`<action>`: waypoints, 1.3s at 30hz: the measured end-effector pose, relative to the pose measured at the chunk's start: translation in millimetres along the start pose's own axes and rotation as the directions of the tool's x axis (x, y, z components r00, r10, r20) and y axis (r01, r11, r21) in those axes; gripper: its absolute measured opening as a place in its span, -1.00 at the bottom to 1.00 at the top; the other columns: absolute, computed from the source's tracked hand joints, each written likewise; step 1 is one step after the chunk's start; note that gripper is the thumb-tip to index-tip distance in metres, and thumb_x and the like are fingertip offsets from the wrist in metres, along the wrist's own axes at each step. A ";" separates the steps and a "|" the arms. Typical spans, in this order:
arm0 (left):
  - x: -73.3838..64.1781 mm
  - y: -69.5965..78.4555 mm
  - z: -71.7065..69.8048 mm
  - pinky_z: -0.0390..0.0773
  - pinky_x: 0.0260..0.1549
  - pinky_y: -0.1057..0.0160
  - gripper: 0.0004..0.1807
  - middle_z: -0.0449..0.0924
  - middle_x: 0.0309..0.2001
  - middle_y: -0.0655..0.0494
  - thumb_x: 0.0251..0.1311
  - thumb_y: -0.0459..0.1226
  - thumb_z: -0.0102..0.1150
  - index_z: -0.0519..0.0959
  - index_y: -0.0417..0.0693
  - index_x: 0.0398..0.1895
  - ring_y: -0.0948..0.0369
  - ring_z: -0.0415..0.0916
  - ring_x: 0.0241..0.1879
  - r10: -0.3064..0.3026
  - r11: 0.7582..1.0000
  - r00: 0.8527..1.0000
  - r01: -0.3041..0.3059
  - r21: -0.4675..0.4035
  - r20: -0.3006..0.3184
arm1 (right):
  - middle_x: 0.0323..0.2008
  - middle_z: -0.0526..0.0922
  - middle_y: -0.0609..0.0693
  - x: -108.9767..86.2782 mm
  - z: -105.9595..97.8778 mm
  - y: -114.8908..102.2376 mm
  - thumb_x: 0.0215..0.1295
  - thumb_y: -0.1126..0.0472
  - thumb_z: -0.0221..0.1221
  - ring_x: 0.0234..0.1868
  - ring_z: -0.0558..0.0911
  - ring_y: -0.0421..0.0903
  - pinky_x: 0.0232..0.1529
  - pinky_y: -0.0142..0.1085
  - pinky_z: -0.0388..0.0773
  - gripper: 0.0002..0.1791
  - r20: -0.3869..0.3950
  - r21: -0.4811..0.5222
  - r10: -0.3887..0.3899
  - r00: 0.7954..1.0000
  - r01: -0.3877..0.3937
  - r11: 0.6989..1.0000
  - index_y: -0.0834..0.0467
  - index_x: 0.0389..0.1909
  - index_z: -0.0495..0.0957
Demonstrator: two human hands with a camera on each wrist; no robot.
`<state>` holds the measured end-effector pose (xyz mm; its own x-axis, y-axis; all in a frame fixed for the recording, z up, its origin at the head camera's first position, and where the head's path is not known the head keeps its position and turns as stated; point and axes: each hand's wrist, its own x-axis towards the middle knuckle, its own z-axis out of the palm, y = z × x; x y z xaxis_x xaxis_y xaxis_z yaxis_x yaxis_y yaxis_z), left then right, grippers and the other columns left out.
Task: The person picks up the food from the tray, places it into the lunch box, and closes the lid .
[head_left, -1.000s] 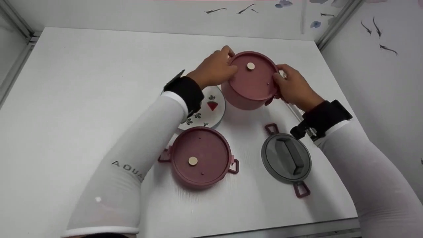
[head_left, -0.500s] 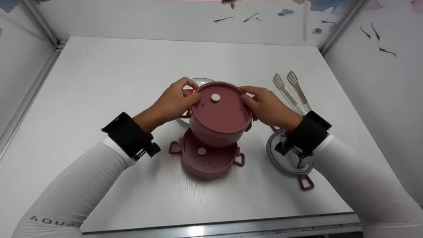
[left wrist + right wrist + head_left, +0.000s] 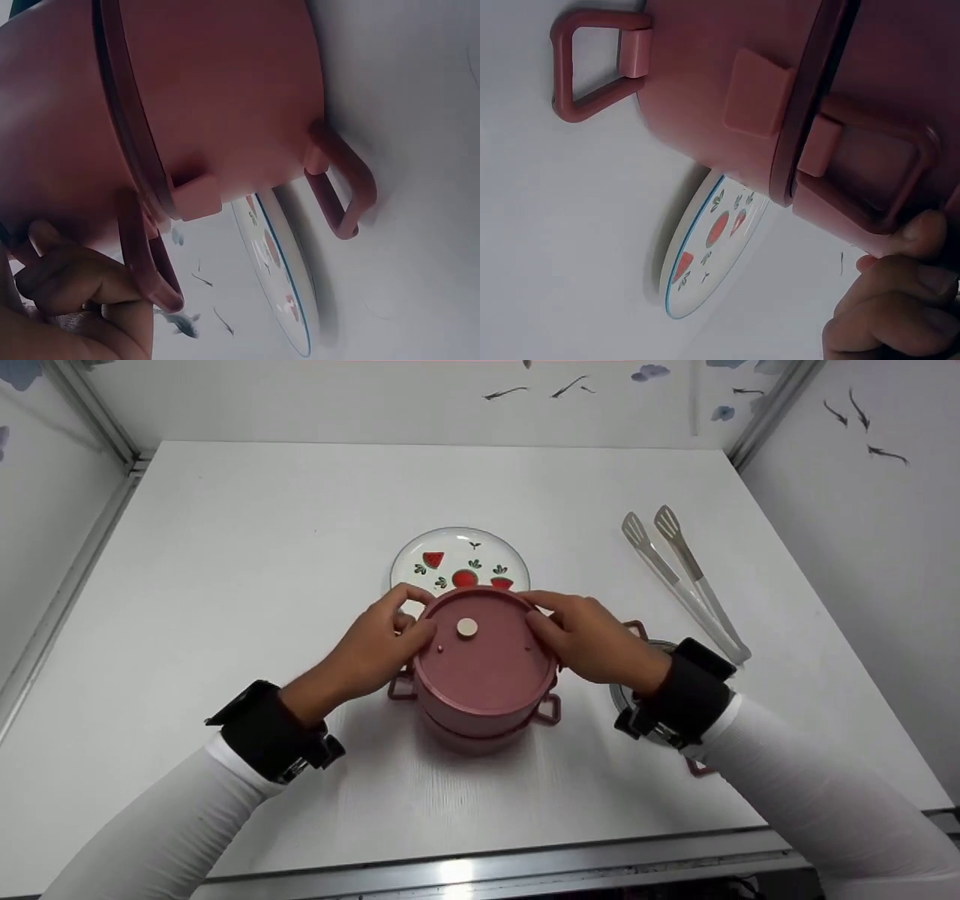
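A round red lidded container (image 3: 487,675) with a cream button on its lid sits on a second red container (image 3: 476,742) below it. My left hand (image 3: 367,649) grips the upper container's left rim, thumb on the lid and fingers down its side. On the opposite side, my right hand (image 3: 600,645) holds the rim the same way. Both wrist views show a seam between the upper and lower containers (image 3: 225,97), the two lying close against each other. Each tier has looped side handles, and one upper handle (image 3: 881,217) hangs beside my right fingers.
Behind the stack lies a white plate (image 3: 450,542) with watermelon prints, partly covered by the upper container. Metal tongs (image 3: 684,549) with slotted heads lie at the right. A round grey piece (image 3: 621,697) with red handles is mostly hidden under my right wrist.
Both hands have carried the upper container from the back right, leftward and toward me, and lowered it onto the other container. The plate and tongs have come into fuller view.
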<state>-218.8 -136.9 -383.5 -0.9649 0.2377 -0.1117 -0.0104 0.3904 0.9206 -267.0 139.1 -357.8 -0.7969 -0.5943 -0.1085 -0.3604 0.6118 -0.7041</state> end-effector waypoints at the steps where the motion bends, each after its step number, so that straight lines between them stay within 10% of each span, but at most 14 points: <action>1: -1.1 -0.9 0.9 0.60 -0.48 0.28 -0.63 0.54 -0.52 0.06 0.39 -0.10 0.01 0.37 0.09 0.21 0.19 0.55 -0.51 0.003 1.000 1.000 -0.003 -0.004 0.005 | -0.64 0.50 -0.06 -1.1 1.2 0.6 0.58 0.04 -0.06 -0.60 0.45 -0.16 -0.56 -0.37 0.41 -0.61 0.001 -0.002 -0.001 1.000 0.001 1.000 -0.10 0.33 0.47; 14: -2.1 -16.5 3.2 0.58 -0.56 0.24 -0.69 0.65 -0.45 0.05 0.45 -0.10 -0.10 0.34 0.12 0.18 0.09 0.56 -0.54 0.134 0.991 0.991 -0.134 0.001 0.000 | -0.60 0.51 -0.04 3.0 10.4 6.9 0.57 -0.02 -0.05 -0.57 0.46 -0.16 -0.52 -0.38 0.42 -0.61 -0.055 0.050 -0.004 0.998 0.007 0.999 -0.15 0.31 0.50; 22: -11.7 -24.8 -1.0 0.46 -0.44 0.20 -0.59 0.58 -0.35 0.12 0.49 0.03 -0.20 0.51 0.02 0.10 0.19 0.53 -0.40 0.243 0.917 0.953 -0.166 0.363 -0.178 | -0.59 0.55 -0.04 15.2 9.8 15.3 0.53 -0.18 -0.06 -0.52 0.50 -0.12 -0.47 -0.32 0.42 -0.53 -0.142 0.027 -0.047 0.989 0.052 0.998 0.02 -0.35 0.65; 28: -33.2 -33.6 -22.3 0.45 0.10 0.01 -0.63 0.51 0.09 0.10 0.46 -0.09 -0.13 0.49 0.05 0.20 0.13 0.44 0.10 0.109 0.922 0.994 -0.109 0.371 0.022 | -0.18 0.67 -0.03 -9.0 5.3 28.9 0.57 0.04 -0.13 -0.18 0.60 -0.09 -0.26 -0.14 0.64 -0.62 -0.054 0.090 -0.030 0.998 0.035 0.995 0.00 0.07 0.65; 32: -38.5 -40.7 -23.1 0.48 0.11 0.03 -0.59 0.49 0.06 0.18 0.34 -0.03 0.11 0.42 0.13 0.20 0.19 0.46 0.09 0.011 0.919 0.983 -0.081 0.386 0.181 | 0.06 0.63 -0.07 -25.3 3.0 38.6 0.39 0.20 0.08 0.03 0.62 -0.07 -0.06 -0.05 0.62 -0.56 0.057 0.000 -0.081 0.995 0.081 0.997 -0.02 0.28 0.52; 39: -29.7 -44.3 -17.3 0.52 -0.22 0.22 -0.72 0.58 -0.29 0.22 0.17 -0.08 0.41 0.55 0.07 -0.16 0.25 0.51 -0.24 0.075 0.848 0.986 -0.140 0.512 0.146 | -0.08 0.66 -0.10 -27.6 10.4 45.6 0.30 0.09 0.33 -0.06 0.66 -0.03 -0.09 -0.05 0.66 -0.54 0.036 -0.085 -0.197 0.980 0.199 0.976 0.05 0.20 0.53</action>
<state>-194.3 -176.6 -414.5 -0.9142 0.3936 -0.0962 0.2605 0.7528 0.6044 -256.4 177.9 -394.2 -0.6927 -0.7212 0.0070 -0.5518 0.5237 -0.6491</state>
